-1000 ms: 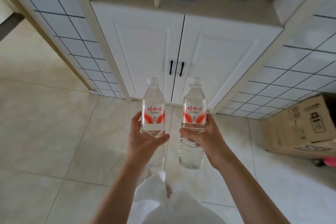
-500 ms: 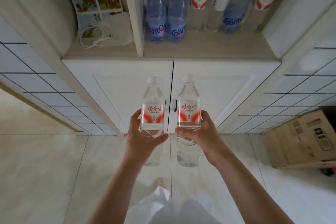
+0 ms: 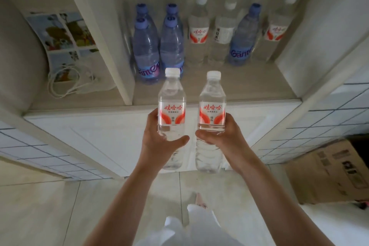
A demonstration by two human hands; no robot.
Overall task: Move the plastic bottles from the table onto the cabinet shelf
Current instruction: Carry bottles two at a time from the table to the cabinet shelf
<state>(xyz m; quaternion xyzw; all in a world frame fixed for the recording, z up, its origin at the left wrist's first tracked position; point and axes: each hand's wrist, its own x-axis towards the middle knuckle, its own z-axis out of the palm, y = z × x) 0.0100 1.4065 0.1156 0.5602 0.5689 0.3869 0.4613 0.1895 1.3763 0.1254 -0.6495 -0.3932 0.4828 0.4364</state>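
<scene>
Hands [image 3: 159, 142] [image 3: 225, 136] hold bottles [image 3: 171, 106] [image 3: 212, 108]; shelf [image 3: 229, 86] back row full.

Held bottles' [image 3: 172, 114] labels read 娃哈哈; blue shelf bottle [image 3: 242, 46] reads "Gante".

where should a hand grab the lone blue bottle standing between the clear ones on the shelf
Grip the lone blue bottle round its narrow shoulder just under the cap, coming from the front and above. It stands upright with a clear bottle close on each side, so its lower body gives fingers little room, while the bare shelf in front leaves that way open.
</scene>
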